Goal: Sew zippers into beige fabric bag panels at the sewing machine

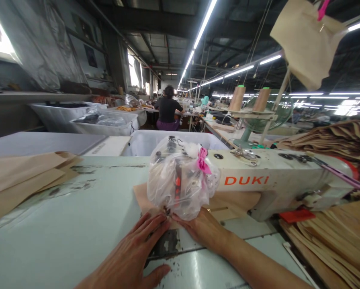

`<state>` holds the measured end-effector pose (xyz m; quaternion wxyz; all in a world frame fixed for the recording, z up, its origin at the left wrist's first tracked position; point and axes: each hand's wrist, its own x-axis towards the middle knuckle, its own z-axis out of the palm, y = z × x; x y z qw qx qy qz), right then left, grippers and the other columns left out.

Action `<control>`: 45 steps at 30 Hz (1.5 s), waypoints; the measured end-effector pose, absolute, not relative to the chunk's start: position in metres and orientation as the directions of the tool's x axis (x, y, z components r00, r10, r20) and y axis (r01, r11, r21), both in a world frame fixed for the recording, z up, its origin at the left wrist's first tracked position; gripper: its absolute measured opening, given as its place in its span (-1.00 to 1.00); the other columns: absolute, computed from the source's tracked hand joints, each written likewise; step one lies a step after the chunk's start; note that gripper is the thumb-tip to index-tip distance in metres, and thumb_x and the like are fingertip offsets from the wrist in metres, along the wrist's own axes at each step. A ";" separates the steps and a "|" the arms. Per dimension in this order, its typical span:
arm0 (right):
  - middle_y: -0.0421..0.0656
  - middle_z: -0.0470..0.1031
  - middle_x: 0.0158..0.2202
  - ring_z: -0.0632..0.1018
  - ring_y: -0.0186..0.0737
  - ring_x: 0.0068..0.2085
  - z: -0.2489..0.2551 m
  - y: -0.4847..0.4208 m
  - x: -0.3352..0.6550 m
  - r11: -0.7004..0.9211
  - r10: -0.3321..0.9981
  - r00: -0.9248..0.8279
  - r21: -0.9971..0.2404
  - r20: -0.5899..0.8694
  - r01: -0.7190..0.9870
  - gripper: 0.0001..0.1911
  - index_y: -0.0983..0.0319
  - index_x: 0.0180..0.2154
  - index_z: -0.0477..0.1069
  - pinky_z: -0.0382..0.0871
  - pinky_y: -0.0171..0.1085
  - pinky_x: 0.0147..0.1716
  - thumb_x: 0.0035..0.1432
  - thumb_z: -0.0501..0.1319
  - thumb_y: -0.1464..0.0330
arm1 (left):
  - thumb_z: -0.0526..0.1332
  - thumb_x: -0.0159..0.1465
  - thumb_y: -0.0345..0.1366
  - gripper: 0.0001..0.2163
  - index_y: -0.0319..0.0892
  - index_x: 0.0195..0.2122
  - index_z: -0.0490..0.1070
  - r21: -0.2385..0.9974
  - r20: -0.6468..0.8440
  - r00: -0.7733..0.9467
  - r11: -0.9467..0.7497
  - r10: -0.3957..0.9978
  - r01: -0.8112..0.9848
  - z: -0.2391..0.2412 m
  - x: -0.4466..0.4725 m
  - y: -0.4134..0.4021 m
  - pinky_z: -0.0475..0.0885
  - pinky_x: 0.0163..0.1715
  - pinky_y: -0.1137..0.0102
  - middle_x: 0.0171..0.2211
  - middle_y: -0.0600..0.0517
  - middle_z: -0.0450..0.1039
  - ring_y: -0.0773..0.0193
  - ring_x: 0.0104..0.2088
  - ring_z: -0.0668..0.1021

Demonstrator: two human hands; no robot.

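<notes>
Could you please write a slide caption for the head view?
Left hand and right hand at tan material beneath the plastic-covered end of a DUKI sewing machine.

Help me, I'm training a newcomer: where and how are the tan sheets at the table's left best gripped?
I'd pinch the tan sheets by their right-hand ends, coming from the right: they lie staggered, with those ends on the pale green tabletop, while the left ends run out of view.
</notes>
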<state>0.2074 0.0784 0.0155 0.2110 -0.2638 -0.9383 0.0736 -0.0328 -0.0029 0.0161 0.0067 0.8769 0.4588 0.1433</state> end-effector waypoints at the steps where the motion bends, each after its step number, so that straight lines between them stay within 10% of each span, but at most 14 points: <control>1: -0.17 0.35 0.22 0.35 -0.17 0.24 0.016 0.078 0.208 0.851 0.525 -0.768 -0.249 0.367 0.462 -0.57 0.12 0.23 0.29 0.18 -0.22 0.24 0.38 0.05 0.43 | 0.26 0.24 -0.05 -0.32 -0.04 0.36 0.10 0.138 0.251 0.540 -0.582 0.803 0.801 0.016 -0.033 -0.002 0.28 0.16 -0.05 0.33 -0.09 0.12 -0.14 0.29 0.25; 33: -0.08 0.60 -0.25 0.57 -0.13 -0.16 0.012 0.088 0.216 0.802 0.594 -0.709 -0.205 0.380 0.562 -0.76 0.23 -0.23 0.54 0.39 -0.25 -0.10 0.32 0.08 0.39 | 0.18 0.30 0.07 -0.34 -0.01 0.37 0.07 0.103 0.289 0.549 -0.595 0.784 0.797 0.006 -0.030 0.010 0.28 0.21 -0.07 0.31 -0.08 0.18 -0.13 0.30 0.24; 45: -0.03 0.55 -0.09 0.49 -0.06 0.04 0.019 0.084 0.224 0.669 0.726 -0.608 -0.124 0.321 0.733 -0.78 0.25 -0.17 0.51 0.29 -0.13 0.08 0.34 0.13 0.30 | 0.18 0.31 0.06 -0.38 0.01 0.35 0.12 0.059 0.283 0.577 -0.615 0.766 0.786 0.017 -0.029 0.015 0.22 0.25 -0.01 0.27 -0.05 0.24 -0.05 0.25 0.31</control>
